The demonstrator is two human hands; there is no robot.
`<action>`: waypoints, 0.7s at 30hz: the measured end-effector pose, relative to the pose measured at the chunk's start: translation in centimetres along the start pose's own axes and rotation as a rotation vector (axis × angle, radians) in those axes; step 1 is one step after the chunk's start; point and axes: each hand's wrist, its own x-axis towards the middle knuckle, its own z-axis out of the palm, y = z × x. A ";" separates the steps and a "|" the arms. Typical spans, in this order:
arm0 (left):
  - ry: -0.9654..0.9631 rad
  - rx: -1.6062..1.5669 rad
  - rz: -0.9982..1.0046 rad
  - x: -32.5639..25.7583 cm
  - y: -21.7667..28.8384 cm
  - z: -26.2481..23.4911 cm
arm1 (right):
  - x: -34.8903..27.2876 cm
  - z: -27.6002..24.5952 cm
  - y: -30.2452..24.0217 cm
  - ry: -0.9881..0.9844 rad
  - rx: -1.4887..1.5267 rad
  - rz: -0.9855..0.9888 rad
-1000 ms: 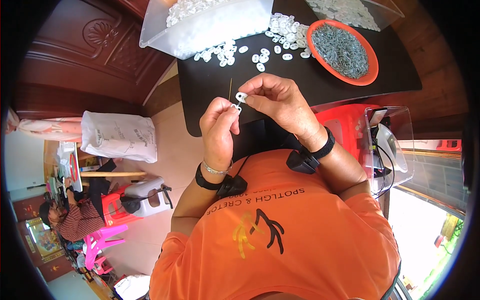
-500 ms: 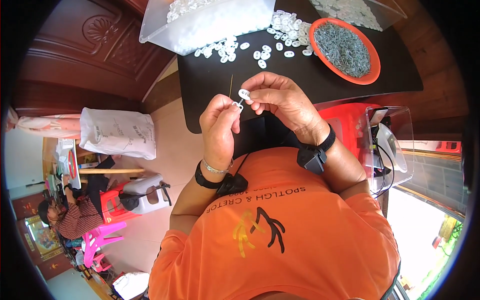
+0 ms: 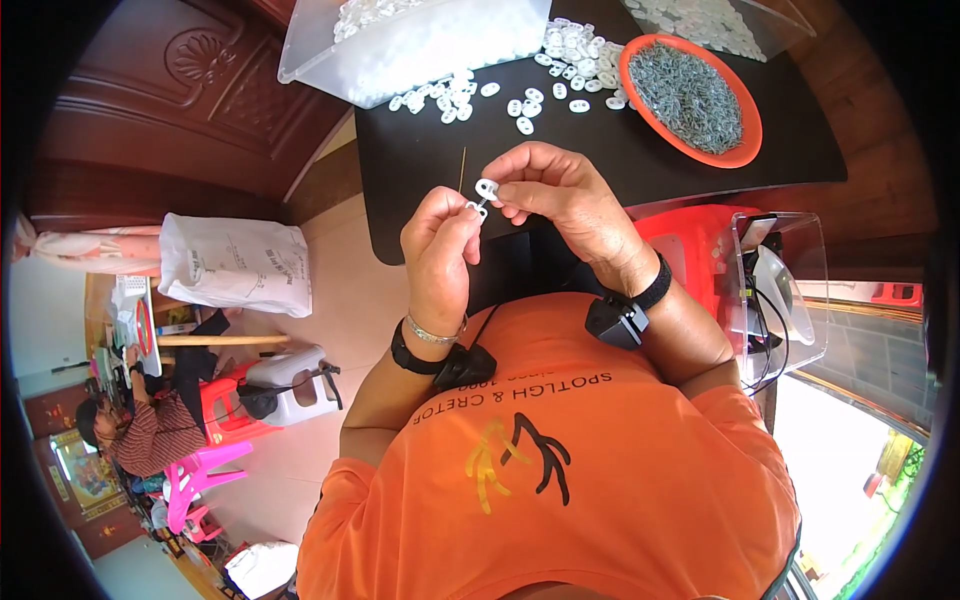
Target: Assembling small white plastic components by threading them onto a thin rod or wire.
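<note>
Above the near edge of the dark table (image 3: 400, 180), my two hands meet. The thumb and fingers of my left hand (image 3: 440, 245) are closed on a small white plastic piece (image 3: 478, 211). My right hand (image 3: 565, 200) pinches a white oval piece with holes (image 3: 486, 188) just above it. A short grey metal pin (image 3: 483, 203) spans the gap between both pieces; whether it is threaded is too small to tell. A thin brass-coloured rod (image 3: 462, 168) stands up beside my left fingertips, its lower end hidden by the hand.
Loose white oval pieces (image 3: 525, 110) lie across the table beyond my hands. A translucent bin (image 3: 420, 65) holds more. An orange bowl (image 3: 745, 150) of grey metal pins stands at the right. A red stool (image 3: 690, 235) is below the table edge. Another person (image 3: 160, 435) sits far left.
Both hands keep their grips in nearly the same place. My right wrist has turned slightly, and the oval piece in that hand is tilted a little differently.
</note>
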 end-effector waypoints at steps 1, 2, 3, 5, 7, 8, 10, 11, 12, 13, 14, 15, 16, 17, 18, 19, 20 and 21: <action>0.003 -0.004 -0.001 0.0 -0.1 0.0 | 0.0 0.0 0.0 -0.004 -0.007 -0.006; 0.003 -0.004 -0.001 0.0 -0.1 0.0 | 0.0 0.0 0.0 -0.004 -0.007 -0.006; 0.000 -0.006 -0.003 0.0 -0.1 -0.1 | 0.0 0.0 -0.1 0.005 -0.021 -0.009; -0.001 -0.006 -0.006 0.0 -0.1 -0.1 | -0.1 0.0 -0.2 0.013 -0.033 -0.012; -0.011 0.058 0.009 0.0 -0.2 -0.2 | -0.1 0.0 -0.1 -0.001 -0.069 -0.018; -0.011 0.058 0.008 0.0 -0.2 -0.2 | -0.1 0.0 -0.1 0.000 -0.069 -0.018; -0.021 0.062 0.012 0.0 -0.2 -0.3 | -0.1 0.0 0.0 0.001 -0.095 -0.039; -0.021 0.062 0.012 0.0 -0.2 -0.3 | -0.1 0.0 0.1 0.001 -0.095 -0.039; -0.014 0.061 0.010 0.0 -0.2 -0.2 | 0.0 0.0 0.2 0.001 -0.102 -0.047; -0.008 0.060 0.008 0.0 -0.2 -0.2 | 0.0 0.0 0.3 0.001 -0.108 -0.055; -0.006 0.060 0.008 0.0 -0.2 -0.3 | -0.1 0.1 0.3 0.000 -0.108 -0.054; -0.005 0.053 0.005 0.0 -0.2 -0.3 | -0.2 0.3 0.3 0.004 -0.140 -0.098; -0.005 0.047 0.003 0.0 -0.2 -0.3 | -0.2 0.4 0.3 0.008 -0.171 -0.141; -0.004 0.047 0.003 0.0 -0.2 -0.3 | -0.2 0.4 0.3 0.008 -0.171 -0.141; -0.004 0.045 0.003 0.1 -0.2 -0.3 | -0.2 0.4 0.4 0.007 -0.169 -0.144; -0.005 0.044 0.004 0.1 -0.2 -0.3 | -0.2 0.4 0.4 0.007 -0.167 -0.146; -0.005 0.044 0.004 0.1 -0.2 -0.3 | -0.2 0.3 0.4 0.008 -0.167 -0.146; -0.007 0.044 0.002 0.1 -0.3 -0.3 | -0.3 0.3 0.4 0.009 -0.146 -0.117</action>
